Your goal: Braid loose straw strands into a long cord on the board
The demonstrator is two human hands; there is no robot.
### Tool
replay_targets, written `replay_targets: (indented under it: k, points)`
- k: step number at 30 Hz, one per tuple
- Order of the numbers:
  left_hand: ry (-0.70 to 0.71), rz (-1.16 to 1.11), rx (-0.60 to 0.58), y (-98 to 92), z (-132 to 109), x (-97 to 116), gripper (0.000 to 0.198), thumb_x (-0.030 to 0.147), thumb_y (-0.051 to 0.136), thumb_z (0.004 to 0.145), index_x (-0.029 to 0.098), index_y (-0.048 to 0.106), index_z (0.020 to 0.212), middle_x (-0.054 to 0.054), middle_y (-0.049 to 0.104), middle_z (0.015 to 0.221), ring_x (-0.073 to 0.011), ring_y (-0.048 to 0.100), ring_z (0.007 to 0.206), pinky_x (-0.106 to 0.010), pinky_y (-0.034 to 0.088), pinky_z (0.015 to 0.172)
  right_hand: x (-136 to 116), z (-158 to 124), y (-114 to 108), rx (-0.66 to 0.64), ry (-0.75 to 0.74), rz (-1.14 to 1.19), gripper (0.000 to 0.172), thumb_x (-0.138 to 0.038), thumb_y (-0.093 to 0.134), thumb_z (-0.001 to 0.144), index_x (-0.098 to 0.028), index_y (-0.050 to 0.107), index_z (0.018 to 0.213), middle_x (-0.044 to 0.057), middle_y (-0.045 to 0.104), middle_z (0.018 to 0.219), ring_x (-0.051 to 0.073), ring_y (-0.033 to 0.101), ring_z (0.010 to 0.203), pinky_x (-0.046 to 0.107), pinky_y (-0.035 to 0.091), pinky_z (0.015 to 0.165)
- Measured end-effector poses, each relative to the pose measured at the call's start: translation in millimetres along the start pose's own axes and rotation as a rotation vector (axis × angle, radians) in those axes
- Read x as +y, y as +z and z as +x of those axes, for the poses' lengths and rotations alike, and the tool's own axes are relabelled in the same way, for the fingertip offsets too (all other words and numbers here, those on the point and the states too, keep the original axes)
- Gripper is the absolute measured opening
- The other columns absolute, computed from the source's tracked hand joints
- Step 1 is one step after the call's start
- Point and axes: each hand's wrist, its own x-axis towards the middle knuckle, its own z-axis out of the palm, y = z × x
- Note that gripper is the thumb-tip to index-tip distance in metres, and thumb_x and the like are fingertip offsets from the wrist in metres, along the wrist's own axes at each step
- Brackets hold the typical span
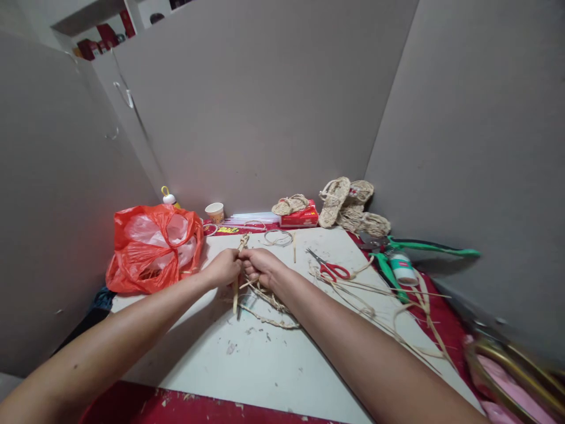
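My left hand point(226, 268) and my right hand point(261, 267) meet over the white board point(273, 359), fingertips touching. Both are closed on a braided straw piece point(244, 240), whose knotted top sticks up beyond the fingers. A flat straw strip point(235, 297) hangs below my left hand. From under my right hand a straw cord point(269, 321) loops toward me on the board. My fingers hide the part of the braid between them.
An orange plastic bag point(154, 250) sits at left. Red scissors point(331, 270), loose straw strands point(368, 309), green-handled shears point(432, 245) and a white roll point(402, 269) lie at right. Woven sandals point(334, 203), a red box point(300, 219) and a paper cup point(215, 212) stand behind.
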Motion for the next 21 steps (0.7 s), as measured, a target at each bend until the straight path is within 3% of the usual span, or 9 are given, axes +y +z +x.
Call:
replay_targets:
  k: [4, 9, 14, 17, 19, 21]
  points:
    - [0.02, -0.196, 0.08, 15.4, -3, -10, 0.018, 0.006, 0.04, 0.073, 0.014, 0.053, 0.081, 0.002, 0.056, 0.058, -0.0083, 0.05, 0.044, -0.017, 0.038, 0.043, 1, 0, 0, 0.007, 0.084, -0.034, 0.02, -0.03, 0.05, 0.09, -0.011, 0.056, 0.087, -0.004, 0.051, 0.065, 0.003, 0.042, 0.043, 0.015, 0.036, 0.038]
    - [0.055, -0.367, 0.128, 28.5, 2, -22, 0.015, 0.006, 0.041, 0.074, 0.016, 0.049, 0.083, 0.005, 0.054, 0.056, -0.0082, 0.05, 0.045, -0.018, 0.041, 0.047, 4, -1, -1, 0.021, 0.083, -0.064, 0.026, -0.021, 0.051, 0.088, -0.013, 0.047, 0.064, -0.011, 0.034, 0.046, 0.001, 0.023, 0.032, 0.013, 0.019, 0.03]
    - [0.099, -0.445, 0.158, 36.2, 3, -33, 0.014, 0.005, 0.047, 0.072, 0.015, 0.051, 0.08, 0.003, 0.057, 0.058, -0.0089, 0.054, 0.052, -0.017, 0.042, 0.051, 7, -3, 1, 0.036, 0.032, -0.08, 0.028, -0.007, 0.049, 0.075, -0.017, 0.037, 0.052, -0.01, 0.028, 0.033, 0.001, 0.02, 0.028, 0.012, 0.015, 0.028]
    - [0.053, -0.468, 0.053, 31.4, -9, -28, 0.021, 0.007, 0.047, 0.074, 0.015, 0.051, 0.093, 0.002, 0.059, 0.058, -0.0099, 0.056, 0.049, -0.018, 0.043, 0.05, 5, -5, -2, -0.005, 0.042, -0.09, 0.024, -0.009, 0.048, 0.072, -0.017, 0.039, 0.052, -0.01, 0.028, 0.034, 0.001, 0.017, 0.029, 0.012, 0.014, 0.029]
    - [-0.034, -0.48, -0.107, 21.1, -17, -25, 0.027, 0.014, 0.045, 0.078, 0.015, 0.047, 0.105, 0.002, 0.058, 0.053, -0.0121, 0.054, 0.042, -0.02, 0.042, 0.043, 2, -6, -6, -0.047, 0.061, -0.1, 0.019, -0.01, 0.049, 0.071, -0.015, 0.043, 0.054, -0.011, 0.026, 0.035, 0.001, 0.015, 0.03, 0.012, 0.012, 0.03]
    - [-0.065, -0.462, -0.172, 5.5, -21, -24, 0.03, 0.02, 0.045, 0.081, 0.015, 0.046, 0.111, 0.001, 0.059, 0.051, -0.013, 0.052, 0.038, -0.02, 0.039, 0.039, -2, -6, -11, -0.07, 0.074, -0.11, 0.014, -0.01, 0.049, 0.071, -0.014, 0.047, 0.057, -0.012, 0.025, 0.037, 0.001, 0.014, 0.032, 0.012, 0.011, 0.031]
